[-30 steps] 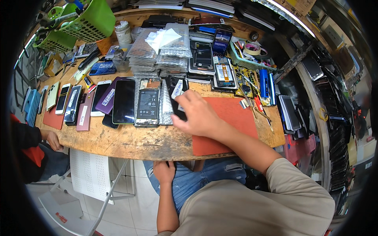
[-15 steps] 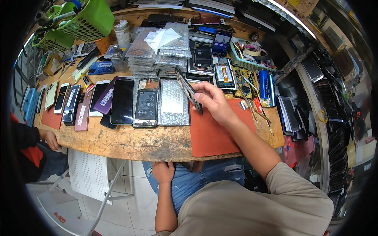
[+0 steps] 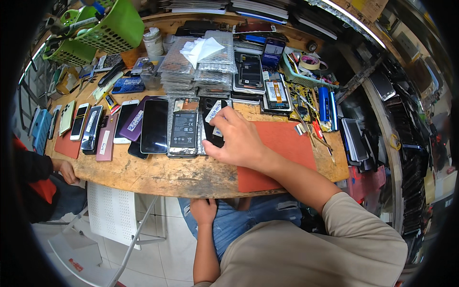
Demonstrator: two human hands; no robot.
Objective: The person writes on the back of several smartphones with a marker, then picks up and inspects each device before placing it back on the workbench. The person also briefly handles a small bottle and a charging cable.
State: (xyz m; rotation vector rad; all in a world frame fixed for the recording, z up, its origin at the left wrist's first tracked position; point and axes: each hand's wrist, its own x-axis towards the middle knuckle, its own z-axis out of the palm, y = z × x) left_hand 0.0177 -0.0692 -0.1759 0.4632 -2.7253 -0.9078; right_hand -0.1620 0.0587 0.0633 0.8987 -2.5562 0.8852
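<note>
Head view: black phone back (image 3: 209,128) lies over bubble wrap (image 3: 201,149), opened phone (image 3: 183,130) beside it uncovered, right hand (image 3: 239,137) curved above, grip unclear; left hand (image 3: 203,211) at lap (image 3: 260,215), hold unclear.

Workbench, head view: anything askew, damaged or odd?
Three things. The opened phone just left of the right hand has no back cover on; its battery shows. The workbench is scuffed and darkly stained near its front edge. A creased white sheet lies skewed on the bubble-wrap stack. No spill visible.
</note>
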